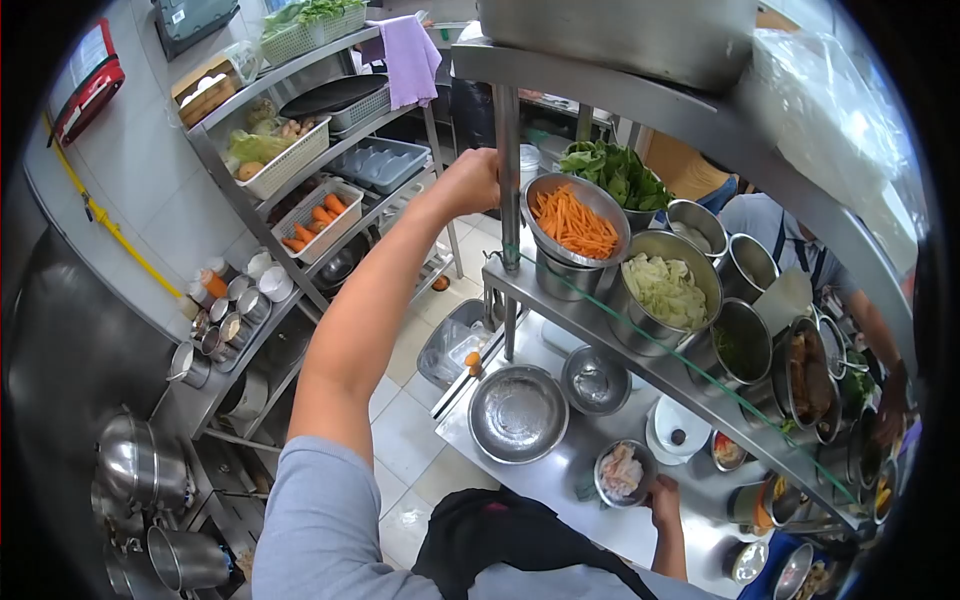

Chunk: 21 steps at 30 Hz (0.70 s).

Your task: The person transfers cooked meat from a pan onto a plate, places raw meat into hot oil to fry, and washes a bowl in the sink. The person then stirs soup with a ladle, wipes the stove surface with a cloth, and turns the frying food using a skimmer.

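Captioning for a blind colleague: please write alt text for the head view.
A person's right hand holds a small round metal bowl of pale pinkish pieces over a shiny steel counter; the left hand is at an upright steel post. A steel shelf carries metal containers of orange shredded carrot and pale green chopped leaves.

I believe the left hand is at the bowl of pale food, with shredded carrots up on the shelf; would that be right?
The head view shows the right hand, not the left hand, at the bowl of pale food; the rest holds.
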Each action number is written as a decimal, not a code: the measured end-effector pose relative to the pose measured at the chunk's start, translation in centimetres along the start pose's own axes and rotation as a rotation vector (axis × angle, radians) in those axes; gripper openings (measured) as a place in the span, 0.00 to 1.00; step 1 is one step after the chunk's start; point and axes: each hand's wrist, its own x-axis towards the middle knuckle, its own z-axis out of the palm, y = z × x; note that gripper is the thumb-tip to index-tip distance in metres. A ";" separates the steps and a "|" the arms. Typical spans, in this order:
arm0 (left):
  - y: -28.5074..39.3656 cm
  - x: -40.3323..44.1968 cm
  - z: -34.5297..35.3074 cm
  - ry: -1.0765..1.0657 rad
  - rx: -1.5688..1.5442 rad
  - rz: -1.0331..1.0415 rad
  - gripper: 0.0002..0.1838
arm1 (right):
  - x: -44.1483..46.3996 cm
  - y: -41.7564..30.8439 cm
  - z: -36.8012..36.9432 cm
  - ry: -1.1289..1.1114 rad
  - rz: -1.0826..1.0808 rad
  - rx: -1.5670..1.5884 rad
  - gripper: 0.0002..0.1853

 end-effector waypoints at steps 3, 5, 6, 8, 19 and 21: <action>-1.2 0.2 1.1 -0.061 -0.038 0.109 0.09 | -1.0 -0.6 1.1 -0.085 0.027 0.063 0.02; -3.0 0.4 3.0 -0.013 -0.071 0.375 0.10 | -2.5 -3.0 3.3 -0.098 0.024 0.096 0.01; -4.8 0.7 4.2 -0.013 0.009 0.396 0.10 | -3.2 -4.1 4.4 -0.139 0.049 0.112 0.01; -6.1 1.0 5.0 -0.025 0.168 0.378 0.10 | -3.9 -4.9 5.4 -0.174 0.062 0.095 0.03; -2.2 1.5 1.4 -0.289 0.604 0.414 0.11 | -5.1 -3.3 5.5 -0.320 0.064 0.019 0.03; -1.6 1.6 1.0 -0.378 0.255 0.282 0.21 | -5.1 -2.9 5.1 -0.302 0.067 0.015 0.03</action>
